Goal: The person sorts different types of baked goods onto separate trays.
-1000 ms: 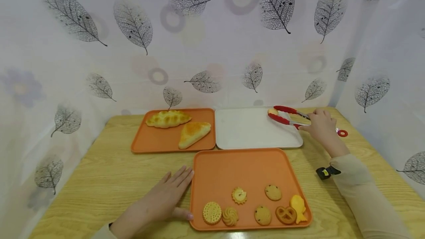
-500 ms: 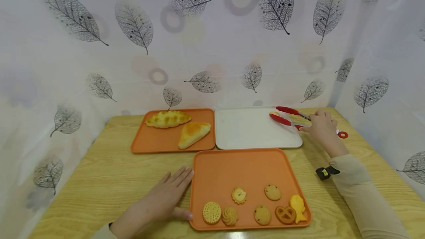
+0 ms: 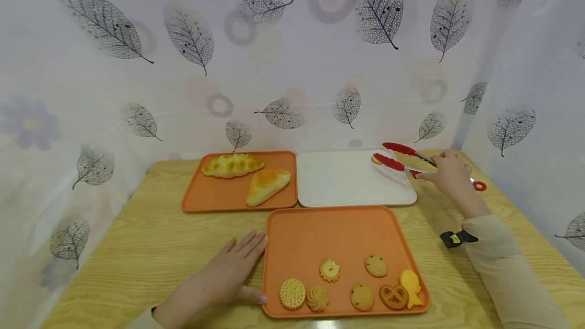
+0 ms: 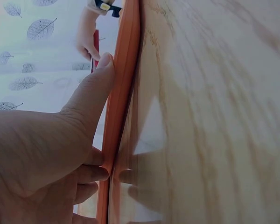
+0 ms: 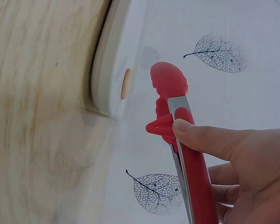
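Across the wooden table [image 3: 160, 227], the front orange tray [image 3: 329, 232] is set nearest, with the back orange tray [image 3: 215, 192] and the white tray [image 3: 338, 176] placed side by side beyond it. Over the right part of the white tray, tongs [image 3: 389, 162] are held with their red tips spread apart, pointed leftward and slightly away. They are pinched between thumb and fingers by the right hand [image 3: 452, 174]; the left hand [image 3: 228, 273] is laid with straight fingers against the left edge of the front orange tray. Left of the right hand, and far nearer to it, a small cookie [image 5: 126, 84] is seen flat on the white tray, by the tips but not gripped; its long axis cannot be told.
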